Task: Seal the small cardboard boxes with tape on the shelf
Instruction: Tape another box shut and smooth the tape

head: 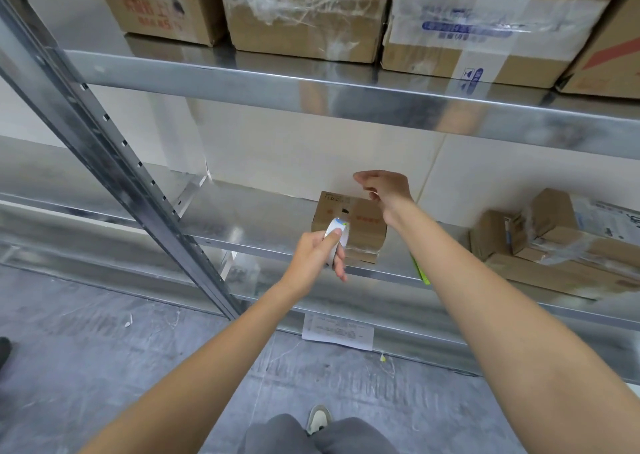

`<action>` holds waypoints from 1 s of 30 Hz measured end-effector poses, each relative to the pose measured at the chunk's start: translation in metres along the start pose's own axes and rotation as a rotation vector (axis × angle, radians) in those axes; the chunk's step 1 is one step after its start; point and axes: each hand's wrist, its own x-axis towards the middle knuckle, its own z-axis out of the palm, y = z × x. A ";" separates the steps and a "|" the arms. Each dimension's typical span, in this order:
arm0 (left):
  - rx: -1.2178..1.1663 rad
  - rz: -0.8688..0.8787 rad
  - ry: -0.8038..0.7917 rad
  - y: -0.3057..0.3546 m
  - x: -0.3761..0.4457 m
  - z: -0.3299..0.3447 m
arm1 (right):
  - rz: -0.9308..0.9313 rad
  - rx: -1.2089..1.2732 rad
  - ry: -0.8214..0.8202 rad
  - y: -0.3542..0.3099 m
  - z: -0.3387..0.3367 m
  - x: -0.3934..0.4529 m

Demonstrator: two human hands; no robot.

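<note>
Two bare hands reach toward a metal shelf [263, 218] where a small cardboard box [360, 225] sits at the front edge, about midway along the visible span. The left hand [317, 254] grips a roll of tape [335, 237], thumb laid across the roll's side and fingers curled under it, just in front of the box's left front corner. The right hand [384, 190] hangs above the box's far right corner with its fingers curled inward (whether a strand of clear tape is pinched between them cannot be told, as any tape there is too faint to see). A green stick-like object [419, 270] lies at the shelf's front edge just right of the box, partly hidden by the right forearm. Farther right on the same shelf, well apart from the small box, rests a cluster of taped cardboard boxes [561, 242]. Larger cartons [304, 13] line the upper shelf. On the floor below lies a printed sheet of paper [337, 330].
</note>
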 end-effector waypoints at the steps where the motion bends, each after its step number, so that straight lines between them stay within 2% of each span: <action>1: 0.010 -0.069 0.019 0.001 0.001 0.003 | -0.022 -0.005 -0.010 -0.002 -0.001 0.001; 4: -0.005 -0.306 0.029 0.001 0.008 0.005 | -0.106 -0.015 -0.037 -0.004 -0.004 0.005; 6: 0.010 -0.368 -0.001 0.002 0.013 0.004 | -0.151 -0.026 -0.054 -0.003 -0.004 0.010; 8: -0.025 -0.347 -0.024 0.003 0.013 0.005 | -0.172 -0.025 -0.040 -0.002 -0.005 0.017; 12: 0.015 -0.062 -0.027 -0.008 -0.003 0.012 | -0.232 -0.116 -0.053 0.000 -0.012 0.033; 13: -0.009 -0.049 -0.008 -0.010 -0.005 0.014 | -0.242 -0.164 -0.071 0.002 -0.012 0.036; 16: -0.158 -0.192 0.079 -0.006 0.002 0.020 | -0.245 -0.219 -0.066 0.010 -0.010 0.044; 19: -0.223 -0.300 0.085 0.001 0.013 0.019 | -0.253 -0.226 -0.021 0.020 -0.009 0.051; 25: -0.212 -0.376 0.130 -0.002 0.021 0.021 | -0.233 -0.239 -0.071 0.026 -0.006 0.063; 30: -0.215 -0.389 0.149 -0.002 0.023 0.022 | -0.208 -0.283 -0.047 0.037 -0.001 0.073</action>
